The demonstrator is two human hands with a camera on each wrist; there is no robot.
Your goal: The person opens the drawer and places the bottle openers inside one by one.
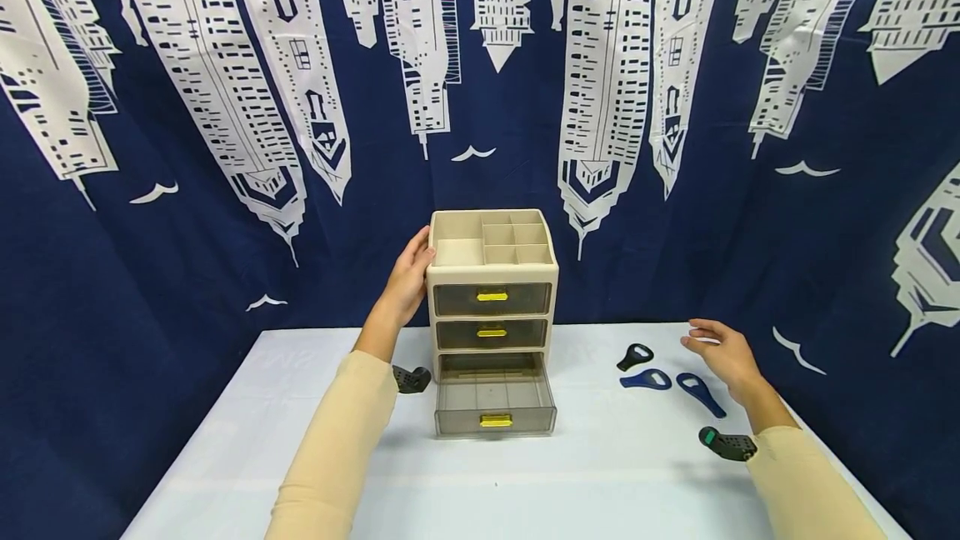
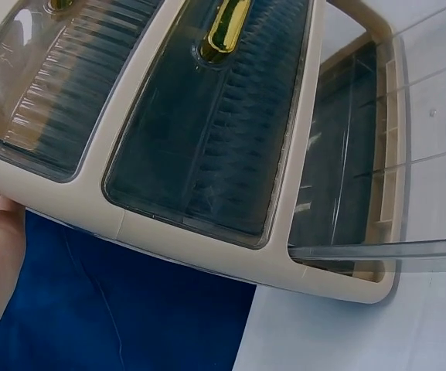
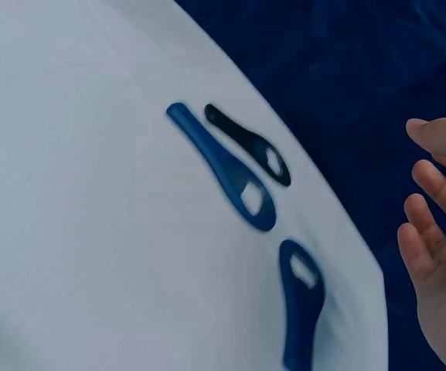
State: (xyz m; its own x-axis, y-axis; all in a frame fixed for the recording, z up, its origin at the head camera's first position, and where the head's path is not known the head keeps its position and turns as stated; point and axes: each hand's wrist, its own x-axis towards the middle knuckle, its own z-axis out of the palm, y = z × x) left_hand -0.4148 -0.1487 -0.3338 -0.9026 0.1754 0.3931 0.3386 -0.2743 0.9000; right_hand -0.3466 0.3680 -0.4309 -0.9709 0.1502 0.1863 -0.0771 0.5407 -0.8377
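Note:
A beige desktop organizer (image 1: 491, 276) with compartments on top and gold-handled drawers stands on the table. Its bottom drawer (image 1: 495, 423) is pulled out, showing bare dividers inside; the two drawers above it are closed. My left hand (image 1: 407, 277) rests against the organizer's upper left side, fingers stretched along it; in the left wrist view only part of this hand shows. To the right lie a black bottle opener (image 1: 625, 362), a blue bottle opener (image 1: 639, 379) and a dark blue bottle opener (image 1: 701, 397). My right hand (image 1: 723, 357) hovers beside them, holding nothing, fingers loosely bent.
A white table (image 1: 300, 440) carries everything, its back edge meeting a navy cloth (image 1: 375, 190) printed with white buildings. Black straps with camera mounts (image 1: 727, 444) sit at the wrists. The pulled-out drawer juts toward the table's front.

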